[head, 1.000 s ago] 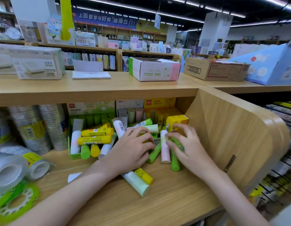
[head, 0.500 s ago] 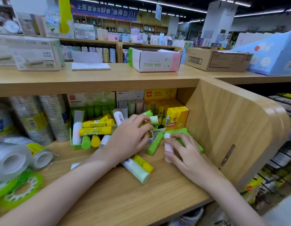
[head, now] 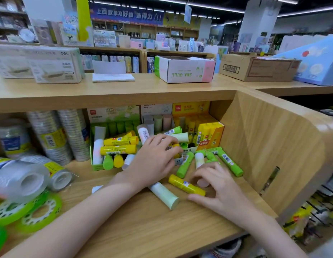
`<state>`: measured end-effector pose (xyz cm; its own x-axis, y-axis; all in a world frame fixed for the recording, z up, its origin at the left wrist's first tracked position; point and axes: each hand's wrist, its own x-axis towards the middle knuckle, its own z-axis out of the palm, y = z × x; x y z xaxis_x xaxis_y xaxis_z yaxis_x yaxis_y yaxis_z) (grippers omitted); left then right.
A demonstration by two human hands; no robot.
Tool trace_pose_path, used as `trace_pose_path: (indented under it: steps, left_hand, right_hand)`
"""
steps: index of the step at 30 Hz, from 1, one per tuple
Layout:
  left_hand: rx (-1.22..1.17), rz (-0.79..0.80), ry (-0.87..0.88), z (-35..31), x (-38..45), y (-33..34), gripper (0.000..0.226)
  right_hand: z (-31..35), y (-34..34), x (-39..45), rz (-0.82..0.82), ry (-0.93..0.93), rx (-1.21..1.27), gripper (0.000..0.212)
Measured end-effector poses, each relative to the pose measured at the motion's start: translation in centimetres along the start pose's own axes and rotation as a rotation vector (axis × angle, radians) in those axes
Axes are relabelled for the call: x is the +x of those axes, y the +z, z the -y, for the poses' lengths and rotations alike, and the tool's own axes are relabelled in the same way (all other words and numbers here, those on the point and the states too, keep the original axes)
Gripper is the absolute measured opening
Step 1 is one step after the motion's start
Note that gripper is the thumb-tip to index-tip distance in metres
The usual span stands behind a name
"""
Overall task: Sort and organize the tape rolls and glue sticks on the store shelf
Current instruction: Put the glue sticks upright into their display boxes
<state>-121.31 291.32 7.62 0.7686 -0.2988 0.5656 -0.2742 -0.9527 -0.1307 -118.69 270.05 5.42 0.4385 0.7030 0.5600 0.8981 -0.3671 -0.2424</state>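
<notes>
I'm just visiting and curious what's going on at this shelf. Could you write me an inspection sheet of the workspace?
Surface: wooden shelf, glue sticks scattered on it.
Job's things: loose yellow glue stick, pale green stick, green sticks; green display box with mixed sticks; yellow display box; clear tape rolls at left.
Clutter: green tape rings at the front left.
Hands: left hand reaching among sticks; right hand curled at the yellow stick.
Cables: nothing seen.
Surroundings: boxes on the top shelf; store aisles behind.
</notes>
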Motion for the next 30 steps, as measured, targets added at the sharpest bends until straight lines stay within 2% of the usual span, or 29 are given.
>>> trace_pose_path:
  steps: [2,4,7,9,11,14,18,20,24,30]
  left_hand:
    - [-0.013,-0.024,-0.019,0.0,-0.1,-0.1,0.032]
    - [-0.014,-0.044,-0.045,-0.1,-0.1,-0.2,0.034]
    - [-0.009,-0.047,-0.071,-0.2,-0.1,-0.2,0.036]
    - [-0.009,-0.037,-0.078,-0.2,-0.2,-0.1,0.037]
    - [-0.011,-0.029,-0.082,-0.3,-0.3,0.0,0.037]
    - [-0.011,-0.029,-0.090,-0.3,-0.3,0.0,0.036]
    - [0.026,-0.032,-0.133,-0.4,-0.5,-0.2,0.035]
    - [0.031,-0.035,-0.144,-0.4,-0.5,-0.4,0.036]
    - [0.048,-0.034,-0.179,-0.5,-0.4,-0.4,0.037]
    - [0.076,-0.044,-0.212,-0.3,-0.4,-0.3,0.040]
  right_hand:
    - [-0.2,0.4,-0.2,0.010,-0.016,-0.019,0.029]
    - [0.3,-0.1,0.0,-0.032,0.053,0.095,0.025]
    - [0.3,-1.5,1.0,-0.228,0.284,0.396,0.020]
    - [0.0,-2.3,2.3,-0.350,0.366,0.466,0.025]
    - [-0.5,-2.7,4.1,-0.434,0.402,0.400,0.030]
    - [-1.5,-2.7,6.7,-0.405,0.423,0.154,0.035]
    - [-2.9,-1.4,8.8,-0.358,0.226,-0.422,0.032]
    - [-3.1,-0.7,9.3,-0.332,0.174,-0.552,0.032]
    - [-4.2,0.1,9.4,-0.261,0.159,-0.672,0.029]
    - [-4.6,-0.1,9.8,-0.227,0.279,-0.516,0.008]
